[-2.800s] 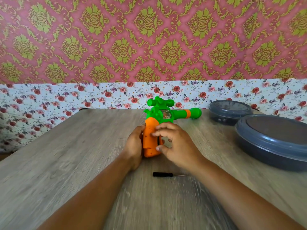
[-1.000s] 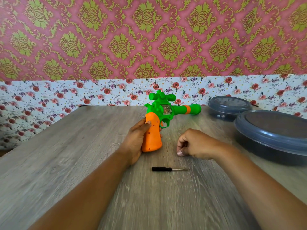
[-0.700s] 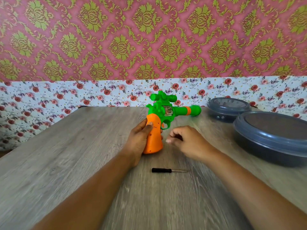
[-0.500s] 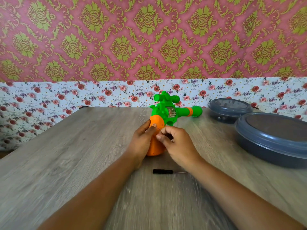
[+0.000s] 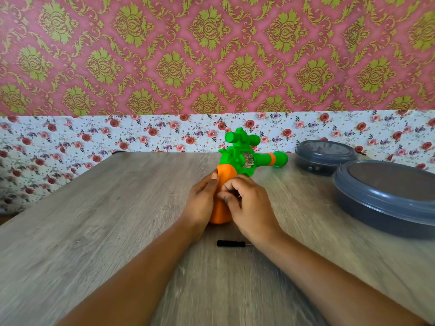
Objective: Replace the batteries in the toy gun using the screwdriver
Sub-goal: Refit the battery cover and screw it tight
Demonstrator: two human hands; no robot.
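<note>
The toy gun stands on the wooden table, its green body and barrel pointing right, its orange grip down. My left hand holds the grip from the left, thumb up on the orange part. My right hand lies against the grip's right side with its fingers curled onto it; what the fingertips hold is hidden. A small black-handled screwdriver lies flat on the table just in front of both hands, its thin shaft running under my right wrist.
Two grey round lidded containers stand at the right: a small one at the back and a large one nearer. A floral-papered wall runs along the table's back edge.
My right hand has come from the table beside the gun back onto the orange grip, fingers curling over it. My left hand stays on the grip. The screwdriver has not moved.
</note>
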